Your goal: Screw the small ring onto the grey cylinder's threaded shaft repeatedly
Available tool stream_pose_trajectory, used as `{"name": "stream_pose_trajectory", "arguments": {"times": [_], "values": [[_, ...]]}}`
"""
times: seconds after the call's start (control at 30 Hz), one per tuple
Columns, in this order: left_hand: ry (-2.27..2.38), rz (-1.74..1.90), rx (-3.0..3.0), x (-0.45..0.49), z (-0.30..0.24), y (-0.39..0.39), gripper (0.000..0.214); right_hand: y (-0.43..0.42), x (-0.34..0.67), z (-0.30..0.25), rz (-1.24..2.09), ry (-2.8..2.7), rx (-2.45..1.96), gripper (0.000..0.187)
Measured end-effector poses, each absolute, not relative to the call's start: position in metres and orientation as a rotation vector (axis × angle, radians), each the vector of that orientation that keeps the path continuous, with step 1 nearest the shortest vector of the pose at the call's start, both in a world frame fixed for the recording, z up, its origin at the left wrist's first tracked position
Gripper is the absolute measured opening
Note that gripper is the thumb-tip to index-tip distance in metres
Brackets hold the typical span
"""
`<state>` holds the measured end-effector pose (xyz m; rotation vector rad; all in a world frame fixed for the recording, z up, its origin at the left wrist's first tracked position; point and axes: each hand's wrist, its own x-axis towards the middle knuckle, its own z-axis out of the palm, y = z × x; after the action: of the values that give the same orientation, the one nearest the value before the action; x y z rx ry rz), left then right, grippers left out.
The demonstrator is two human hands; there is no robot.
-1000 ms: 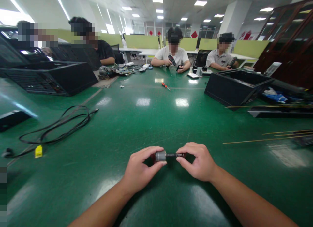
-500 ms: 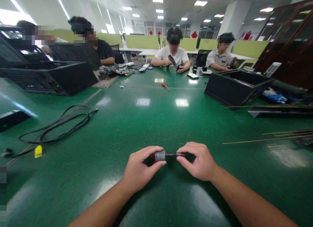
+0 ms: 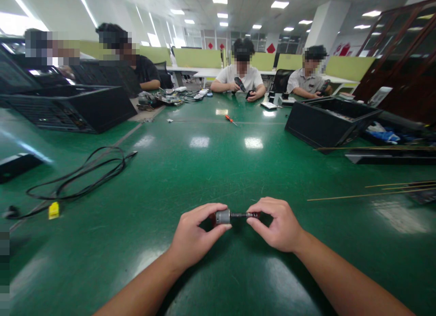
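My left hand (image 3: 195, 236) pinches a short grey metal cylinder (image 3: 223, 217) between thumb and fingers. A thin dark rod (image 3: 238, 215) runs from the cylinder's right end. Its banded far end lies in the closed thumb and fingertips of my right hand (image 3: 275, 225). Cylinder and rod line up level, just over the green table (image 3: 218, 170) in front of me. The exact kind of tool or part cannot be made out. Fingers cover the cylinder's left end and the rod's tip.
A looped black cable (image 3: 91, 175) with a yellow tag (image 3: 53, 210) lies at left. Black computer cases (image 3: 105, 108) stand at left and right. An orange screwdriver (image 3: 230, 120) lies farther off. Thin brass-coloured rods (image 3: 340, 198) reach in from the right. Several people sit around, one holding a power drill (image 3: 240, 84).
My right hand and the dark rod have shifted very slightly to the right. My left hand holds the cylinder in the same place.
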<state>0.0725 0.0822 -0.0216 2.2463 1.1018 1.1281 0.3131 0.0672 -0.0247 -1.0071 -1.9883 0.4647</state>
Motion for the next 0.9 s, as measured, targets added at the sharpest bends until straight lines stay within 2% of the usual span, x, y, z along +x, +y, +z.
{"name": "stream_pose_trajectory", "arguments": {"times": [0.9], "values": [[1.100,1.141,2.245,0.0713,-0.0228,0.0826,0.027,0.0690,0.3165,-0.0249,0.446,-1.999,-1.000,0.005]]}}
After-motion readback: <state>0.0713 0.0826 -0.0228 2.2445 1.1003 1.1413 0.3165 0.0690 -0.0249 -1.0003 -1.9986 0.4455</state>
